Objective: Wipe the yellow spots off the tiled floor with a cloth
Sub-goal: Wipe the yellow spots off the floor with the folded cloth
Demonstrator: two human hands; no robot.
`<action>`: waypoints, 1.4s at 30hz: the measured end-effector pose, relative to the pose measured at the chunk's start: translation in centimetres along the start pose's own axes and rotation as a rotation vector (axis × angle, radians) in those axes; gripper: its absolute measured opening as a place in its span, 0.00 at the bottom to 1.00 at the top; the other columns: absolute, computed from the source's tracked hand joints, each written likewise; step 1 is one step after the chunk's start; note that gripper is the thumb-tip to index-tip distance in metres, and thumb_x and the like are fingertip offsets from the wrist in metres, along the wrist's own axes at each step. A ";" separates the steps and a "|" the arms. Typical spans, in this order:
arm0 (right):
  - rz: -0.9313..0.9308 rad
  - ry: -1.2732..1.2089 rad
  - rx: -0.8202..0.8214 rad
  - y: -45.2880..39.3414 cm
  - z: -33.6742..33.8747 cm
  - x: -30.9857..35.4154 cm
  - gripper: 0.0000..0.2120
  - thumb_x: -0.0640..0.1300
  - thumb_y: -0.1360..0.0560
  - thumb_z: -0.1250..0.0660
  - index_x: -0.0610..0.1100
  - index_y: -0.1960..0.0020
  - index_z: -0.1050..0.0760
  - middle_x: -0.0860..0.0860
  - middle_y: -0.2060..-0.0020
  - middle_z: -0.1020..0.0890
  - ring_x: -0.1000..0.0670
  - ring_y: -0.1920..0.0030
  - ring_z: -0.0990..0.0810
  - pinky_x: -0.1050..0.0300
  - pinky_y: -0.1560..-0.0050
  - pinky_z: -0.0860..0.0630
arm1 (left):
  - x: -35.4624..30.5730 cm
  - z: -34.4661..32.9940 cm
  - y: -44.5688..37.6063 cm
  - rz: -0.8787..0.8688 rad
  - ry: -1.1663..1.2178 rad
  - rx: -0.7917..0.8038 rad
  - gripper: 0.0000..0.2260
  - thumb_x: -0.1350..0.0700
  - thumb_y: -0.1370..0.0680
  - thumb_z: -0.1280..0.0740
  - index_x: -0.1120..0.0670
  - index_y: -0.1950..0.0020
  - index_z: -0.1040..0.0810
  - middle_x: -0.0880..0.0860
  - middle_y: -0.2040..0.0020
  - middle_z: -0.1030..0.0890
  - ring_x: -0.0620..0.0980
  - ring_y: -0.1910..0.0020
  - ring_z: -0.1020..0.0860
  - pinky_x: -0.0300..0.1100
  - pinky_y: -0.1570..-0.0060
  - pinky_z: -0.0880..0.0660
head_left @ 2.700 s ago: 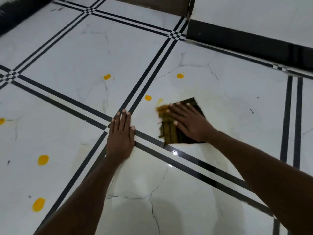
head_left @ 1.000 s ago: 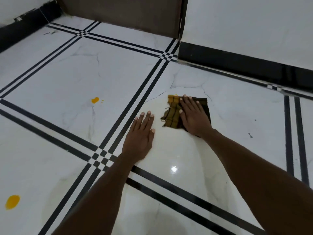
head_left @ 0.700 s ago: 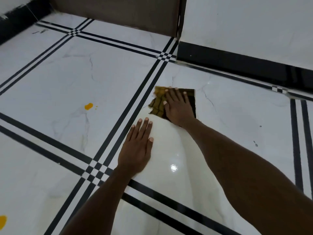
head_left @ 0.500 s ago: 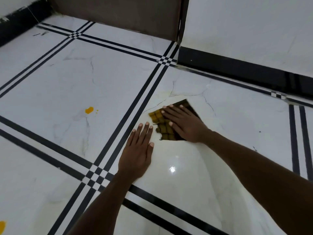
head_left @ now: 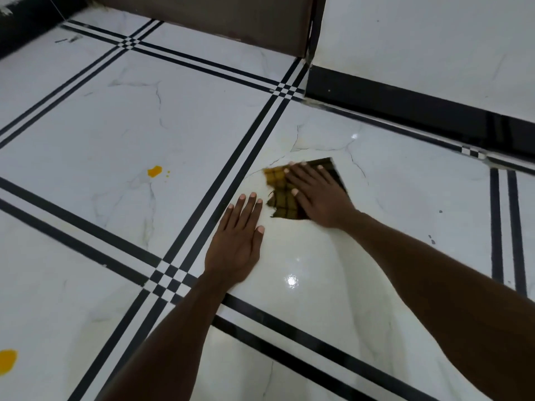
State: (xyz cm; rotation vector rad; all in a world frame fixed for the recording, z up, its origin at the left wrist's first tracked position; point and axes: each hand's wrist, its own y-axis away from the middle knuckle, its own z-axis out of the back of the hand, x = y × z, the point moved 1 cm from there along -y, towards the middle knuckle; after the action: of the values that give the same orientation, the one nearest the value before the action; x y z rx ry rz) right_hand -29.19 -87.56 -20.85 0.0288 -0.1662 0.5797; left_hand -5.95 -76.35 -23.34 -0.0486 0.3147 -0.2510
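A dark checked cloth (head_left: 282,199), stained yellow along its left edge, lies flat on the white tiled floor (head_left: 390,215). My right hand (head_left: 317,192) presses on the cloth with straight, spread fingers. My left hand (head_left: 238,241) rests flat on the floor just left of and below the cloth, fingers straight. One yellow spot (head_left: 154,171) with small specks beside it sits on the tile to the left, across the black double stripe. Another yellow spot (head_left: 7,360) shows at the lower left edge of the view. A faint yellowish smear marks the tile around the cloth.
Black double stripes (head_left: 231,163) cross the floor between tiles. A dark brown panel (head_left: 220,15) stands at the back. A white wall with a black skirting (head_left: 405,108) runs along the right. Another black skirting (head_left: 26,21) is at the far left.
Since the earliest frame, my right hand has swept the cloth over the spots on this tile, and they are gone. My left hand moved onto the same tile. In the last half second, little shifted.
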 end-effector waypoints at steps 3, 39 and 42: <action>-0.316 -0.055 -0.062 -3.0 0.6 -1.6 0.29 0.56 0.15 0.58 0.48 0.16 0.46 0.49 0.16 0.45 0.45 0.15 0.50 0.38 0.17 0.53 | 0.0 -0.1 -0.2 -0.004 0.009 -0.020 0.27 0.47 0.12 0.54 0.53 0.14 0.52 0.51 0.13 0.51 0.48 0.14 0.57 0.51 0.15 0.53; -0.155 -0.420 -0.144 5.1 0.5 6.4 0.18 0.53 0.21 0.29 0.42 0.38 0.21 0.45 0.34 0.21 0.43 0.25 0.31 0.41 0.22 0.36 | -4.7 0.8 0.5 0.426 0.296 -0.212 0.28 0.41 0.18 0.36 0.59 0.26 0.27 0.59 0.23 0.33 0.60 0.23 0.37 0.58 0.25 0.38; -0.198 -0.370 -0.065 6.1 0.4 6.8 0.21 0.53 0.20 0.30 0.44 0.32 0.23 0.46 0.27 0.25 0.44 0.23 0.33 0.44 0.21 0.40 | -5.4 1.8 -1.1 0.520 0.315 -0.194 0.19 0.46 0.20 0.29 0.58 0.37 0.21 0.57 0.26 0.32 0.60 0.25 0.38 0.56 0.26 0.38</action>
State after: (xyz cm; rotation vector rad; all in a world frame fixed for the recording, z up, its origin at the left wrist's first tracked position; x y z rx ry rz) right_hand -26.93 -78.80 -19.47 0.0890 -0.5354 0.3663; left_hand -10.59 -76.08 -19.92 -0.1169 0.6505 0.2933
